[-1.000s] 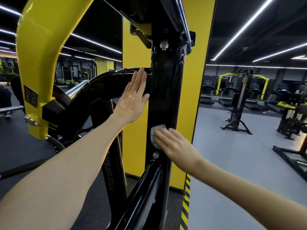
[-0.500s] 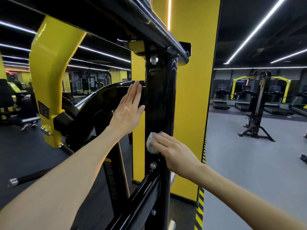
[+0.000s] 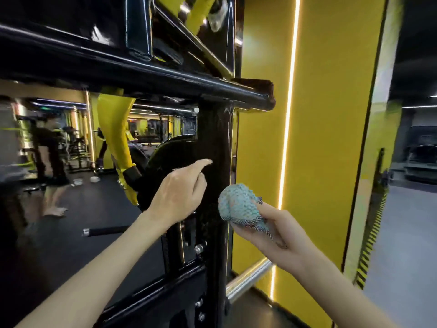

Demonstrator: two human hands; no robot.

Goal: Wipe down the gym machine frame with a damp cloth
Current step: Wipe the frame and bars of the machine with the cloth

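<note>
The machine's glossy black upright post [image 3: 216, 138] runs down the middle of the view, under a black top crossbar [image 3: 165, 76]. My right hand [image 3: 272, 233] grips a bunched light-blue mesh cloth [image 3: 236, 204], held just to the right of the post and off its surface. My left hand [image 3: 179, 188] hovers in front of the post with the index finger stretched toward it and the other fingers loosely curled; it holds nothing. Whether the fingertip touches the post is unclear.
A yellow curved arm [image 3: 118, 143] of the machine hangs at left. A yellow pillar [image 3: 319, 138] with a lit strip stands right behind the post. A person [image 3: 50, 162] stands at far left on the dark floor. Bolts [image 3: 198, 249] stick out low on the post.
My right hand has lifted the cloth off the post and turned it outward. My left hand has come off the curved black part and now points with one finger. The view has swung up and left.
</note>
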